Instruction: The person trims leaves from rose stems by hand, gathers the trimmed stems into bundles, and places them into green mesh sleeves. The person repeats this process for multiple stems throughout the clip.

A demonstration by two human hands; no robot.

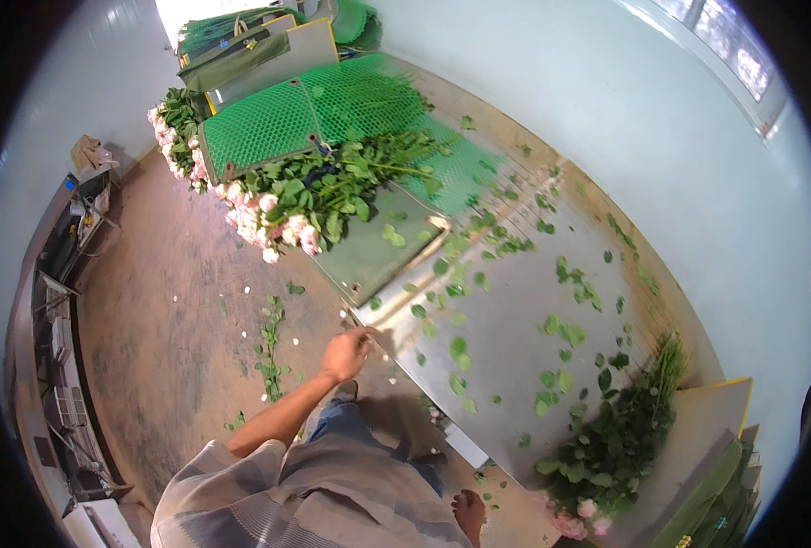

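Note:
My left hand (349, 353) is beside the front edge of the metal table (494, 349), fingers loosely bent and nothing visible in them. Low beside my body hangs my right hand (469, 510), partly shadowed, fingers slightly apart and holding nothing visible. Beyond the left hand, a dark green sheet (378, 253) lies on the table. A bunch of pink roses (261, 219) rests on it, blooms over the front edge and leafy stems (350, 171) pointing to the wall. Another rose bunch (610, 438) lies at the right end, its pink blooms (573, 517) near me.
Green plastic mesh (261, 123) covers more roses (179, 137) at the far end. Loose leaves (459, 349) litter the tabletop. Yellow-edged boards with green fabric (699, 486) stand at the right. A leafy stem (270, 342) and petals lie on the floor; shelving (70, 383) lines the left wall.

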